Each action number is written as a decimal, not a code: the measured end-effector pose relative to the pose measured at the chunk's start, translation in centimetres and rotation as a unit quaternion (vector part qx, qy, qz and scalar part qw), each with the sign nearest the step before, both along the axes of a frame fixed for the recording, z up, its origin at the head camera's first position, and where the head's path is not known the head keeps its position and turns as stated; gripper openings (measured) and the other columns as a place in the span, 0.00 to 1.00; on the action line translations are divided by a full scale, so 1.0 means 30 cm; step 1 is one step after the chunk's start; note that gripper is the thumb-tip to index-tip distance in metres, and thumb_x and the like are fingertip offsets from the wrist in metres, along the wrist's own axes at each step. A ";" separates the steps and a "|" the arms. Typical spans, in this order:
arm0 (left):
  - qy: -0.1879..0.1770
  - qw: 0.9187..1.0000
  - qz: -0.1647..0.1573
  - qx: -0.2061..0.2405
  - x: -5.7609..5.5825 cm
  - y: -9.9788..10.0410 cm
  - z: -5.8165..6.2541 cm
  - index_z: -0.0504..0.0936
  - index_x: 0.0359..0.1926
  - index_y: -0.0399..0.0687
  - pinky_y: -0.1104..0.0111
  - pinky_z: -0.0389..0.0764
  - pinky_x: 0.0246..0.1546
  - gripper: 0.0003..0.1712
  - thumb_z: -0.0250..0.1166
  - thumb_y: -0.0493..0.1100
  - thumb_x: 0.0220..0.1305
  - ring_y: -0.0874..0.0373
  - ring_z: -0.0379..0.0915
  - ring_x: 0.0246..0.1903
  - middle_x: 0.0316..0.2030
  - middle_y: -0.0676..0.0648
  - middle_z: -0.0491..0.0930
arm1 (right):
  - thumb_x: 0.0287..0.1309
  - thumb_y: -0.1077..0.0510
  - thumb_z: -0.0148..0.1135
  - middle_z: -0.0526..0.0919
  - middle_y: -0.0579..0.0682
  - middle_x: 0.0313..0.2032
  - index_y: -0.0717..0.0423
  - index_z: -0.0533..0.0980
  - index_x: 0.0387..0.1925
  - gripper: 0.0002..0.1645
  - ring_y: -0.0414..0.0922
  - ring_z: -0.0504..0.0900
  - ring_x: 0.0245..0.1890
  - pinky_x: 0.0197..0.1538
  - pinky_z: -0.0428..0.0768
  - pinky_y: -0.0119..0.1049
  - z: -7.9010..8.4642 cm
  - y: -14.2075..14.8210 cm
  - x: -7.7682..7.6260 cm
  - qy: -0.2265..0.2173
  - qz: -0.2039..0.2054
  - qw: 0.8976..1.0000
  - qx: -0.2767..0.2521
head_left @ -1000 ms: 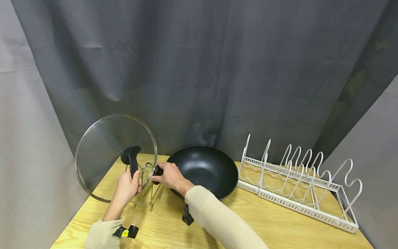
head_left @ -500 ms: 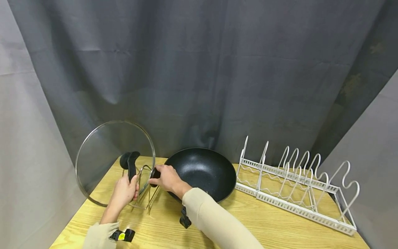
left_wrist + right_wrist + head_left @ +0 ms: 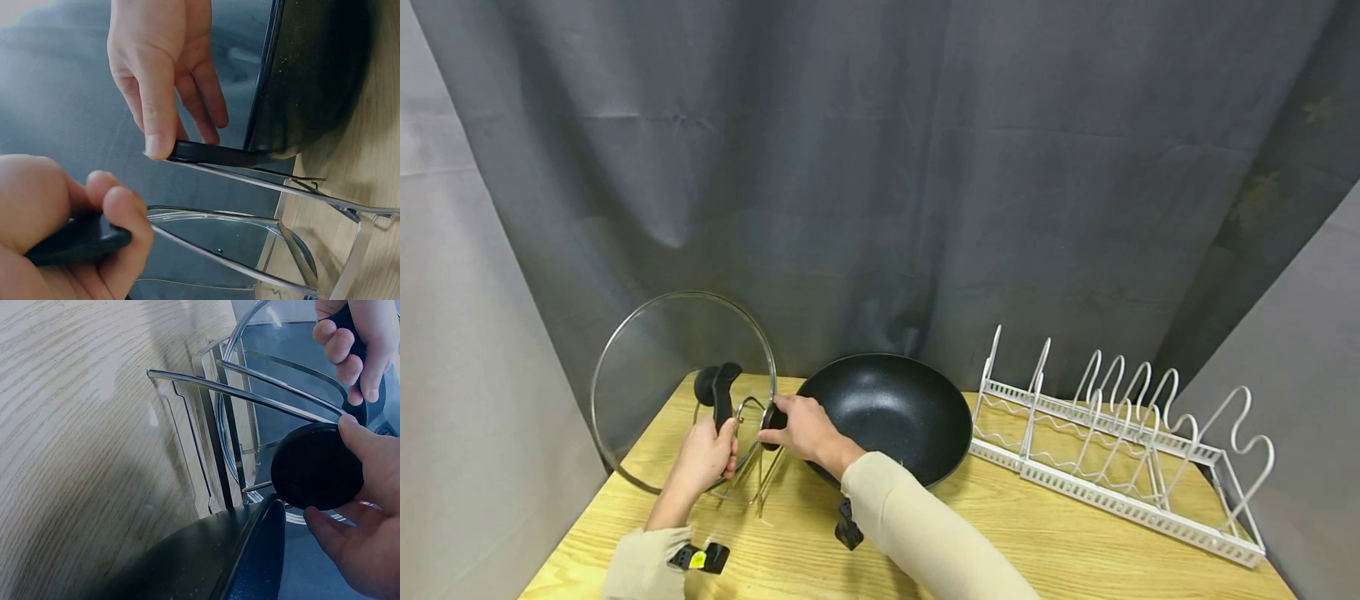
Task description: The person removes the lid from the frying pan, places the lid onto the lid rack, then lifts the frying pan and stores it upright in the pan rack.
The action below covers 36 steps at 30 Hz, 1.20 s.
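A large clear glass lid (image 3: 658, 367) with a metal rim stands upright in a small metal wire rack (image 3: 228, 447) at the left of the table. My left hand (image 3: 698, 460) grips the lid's black handle (image 3: 722, 398), fingers curled round its lower part. Beside it, my right hand (image 3: 811, 432) pinches a flat black disc (image 3: 315, 467) by its edge, thumb on one side and fingertips on the other. The disc lies right against the rack's wire loop in the right wrist view. A black wok (image 3: 891, 412) sits on the table just beyond my right forearm, which partly covers it.
A long white rack (image 3: 1120, 483) with several wavy upright dividers stands at the right of the wooden table (image 3: 1000, 542). A grey curtain (image 3: 880, 183) hangs close behind everything, and pale panels (image 3: 482, 350) rise at both sides.
The lid and my left hand have come down slightly into the wire rack, and the lid has turned a little. My right hand keeps its pinch on the disc.
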State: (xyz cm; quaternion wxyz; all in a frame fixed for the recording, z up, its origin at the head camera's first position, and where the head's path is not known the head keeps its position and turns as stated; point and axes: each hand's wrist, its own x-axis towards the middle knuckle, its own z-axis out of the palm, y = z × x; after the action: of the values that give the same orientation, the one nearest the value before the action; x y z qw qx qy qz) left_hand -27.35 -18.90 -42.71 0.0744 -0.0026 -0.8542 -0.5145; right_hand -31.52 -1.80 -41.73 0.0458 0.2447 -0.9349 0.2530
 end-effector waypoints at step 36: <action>-0.071 0.990 -0.021 0.119 -0.003 0.001 0.043 0.67 0.39 0.27 0.66 0.79 0.19 0.17 0.41 0.40 0.74 0.59 0.71 0.15 0.20 0.44 0.71 | 0.55 0.41 0.64 0.77 0.50 0.55 0.52 0.71 0.61 0.35 0.46 0.76 0.52 0.46 0.76 0.34 -0.013 0.012 -0.014 0.009 0.025 1.000 -0.017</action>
State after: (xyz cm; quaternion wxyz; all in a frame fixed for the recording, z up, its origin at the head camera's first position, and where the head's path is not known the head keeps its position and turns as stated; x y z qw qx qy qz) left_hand -27.43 -18.87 -41.42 0.0022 0.0250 -0.7900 -0.6127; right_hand -31.95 -1.43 -42.12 0.0523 0.2693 -0.9237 0.2673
